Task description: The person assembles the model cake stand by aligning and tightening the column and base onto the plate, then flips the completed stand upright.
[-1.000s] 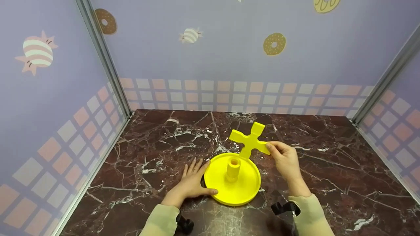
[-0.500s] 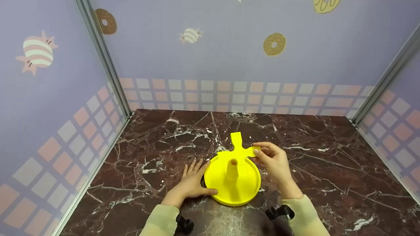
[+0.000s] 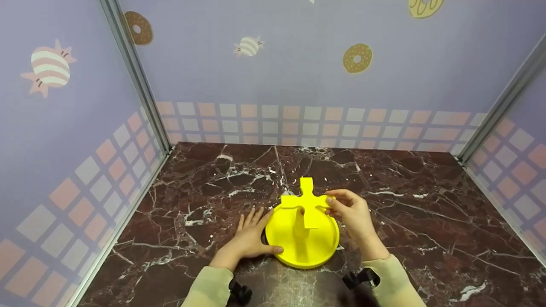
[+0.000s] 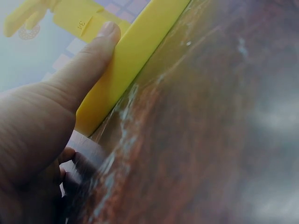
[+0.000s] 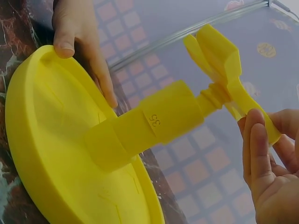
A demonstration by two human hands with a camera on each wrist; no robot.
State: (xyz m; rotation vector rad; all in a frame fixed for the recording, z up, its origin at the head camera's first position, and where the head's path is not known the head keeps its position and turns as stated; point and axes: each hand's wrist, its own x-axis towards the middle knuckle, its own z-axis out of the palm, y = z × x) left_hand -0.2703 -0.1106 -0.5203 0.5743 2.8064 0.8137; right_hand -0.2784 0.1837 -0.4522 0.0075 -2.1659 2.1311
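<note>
A round yellow tray-like base (image 3: pixel 283 245) lies on the table, and a hollow post (image 5: pixel 163 116) marked 35 rises from its middle. My left hand (image 3: pixel 251 239) rests at the base's left side, fingers spread along the outside and thumb over the rim. Above the post is a yellow four-armed cross piece (image 3: pixel 308 202); my right hand (image 3: pixel 352 213) pinches its right arm between thumb and fingers. In the right wrist view, the threaded stem (image 5: pixel 212 99) under the cross meets the post's mouth. How deep it sits inside is hidden.
The table (image 3: pixel 204 183) has a dark red marble pattern with white veins. Lilac walls (image 3: pixel 298 76) with printed sweets and tiles enclose its back and sides. A black wrist strap (image 3: pixel 362 278) shows at my right sleeve.
My right hand has brought the cross piece left and down over the post, turning it from facing the camera to lying flatter. The left hand and base have stayed still.
</note>
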